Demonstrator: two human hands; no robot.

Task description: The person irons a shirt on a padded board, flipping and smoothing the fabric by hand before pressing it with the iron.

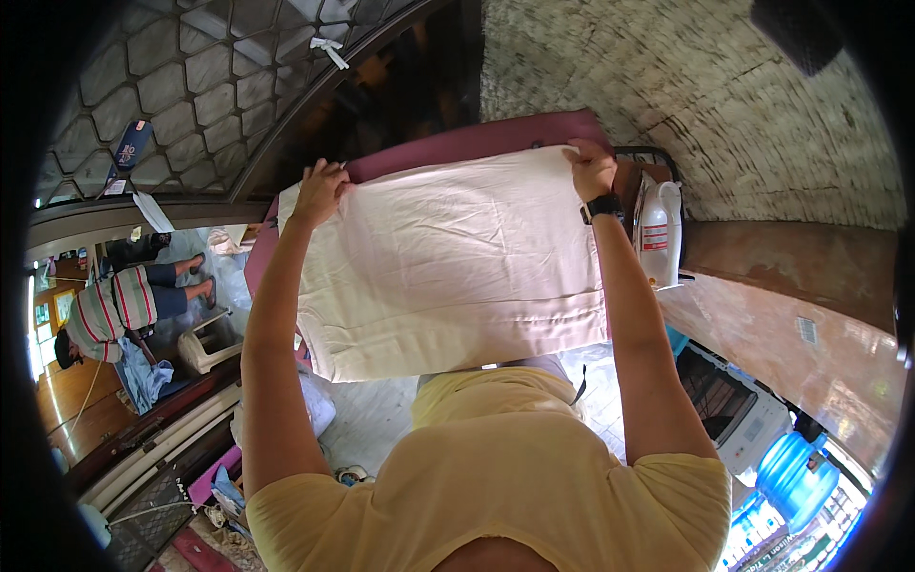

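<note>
A cream cloth, lightly wrinkled, lies spread over a maroon-covered board in front of me. The maroon cover shows past the cloth's far edge and at its left side. At the cloth's far left corner, my left hand is closed, pinching the edge. My right hand, with a dark band on its wrist, closes on the far right corner, its fingertips partly hidden. Between the hands the far edge is drawn fairly straight. The near edge, with stitched seam lines, hangs close to my body.
Right of the board stands a white bottle by a black metal rack. A metal lattice gate rises at far left, a rough stone wall at far right. A person in a striped shirt is off left, near a beige plastic stool.
</note>
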